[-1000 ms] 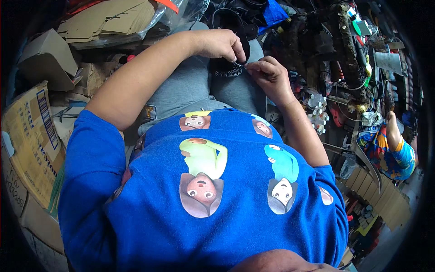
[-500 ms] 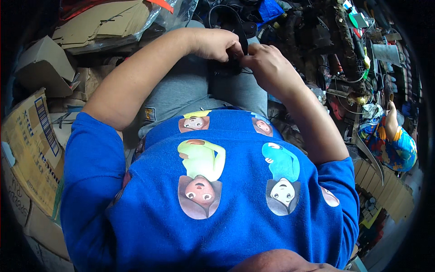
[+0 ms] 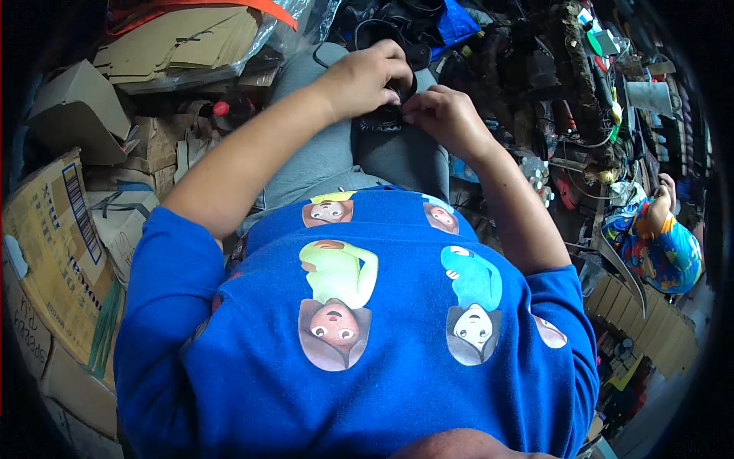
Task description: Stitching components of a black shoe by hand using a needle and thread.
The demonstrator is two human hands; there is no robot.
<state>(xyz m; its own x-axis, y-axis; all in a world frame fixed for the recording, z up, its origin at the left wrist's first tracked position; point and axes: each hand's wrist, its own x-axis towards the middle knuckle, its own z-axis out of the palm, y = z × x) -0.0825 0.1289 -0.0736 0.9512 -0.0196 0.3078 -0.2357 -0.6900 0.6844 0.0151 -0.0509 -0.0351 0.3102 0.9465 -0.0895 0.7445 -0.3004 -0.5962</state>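
Observation:
Between my grey-trousered knees sits a black shoe-like item (image 3: 381, 122) with a pale, stitched-looking edge; its exact kind is hard to make out. My left hand (image 3: 371, 79) curls over its upper left part, the fingers closed on it. On the other side, my right hand (image 3: 451, 118) is closed in a pinch against the item's right edge. Whatever lies between those fingertips is too small to name. A black looped piece (image 3: 378, 32) stands just beyond the left hand.
Cardboard sheets in plastic (image 3: 180, 46) and cardboard boxes (image 3: 80, 115) crowd the left. A red-capped bottle (image 3: 222, 109) stands beside my left forearm. Tools and clutter (image 3: 573, 84) fill the right, where another person in a colourful sleeve (image 3: 661, 249) sits. Something blue (image 3: 457, 29) lies ahead.
My left hand has shifted slightly right and over the black item, uncovering its stitched edge. My right hand has drawn slightly down. The other person's hand at the right has moved a little.

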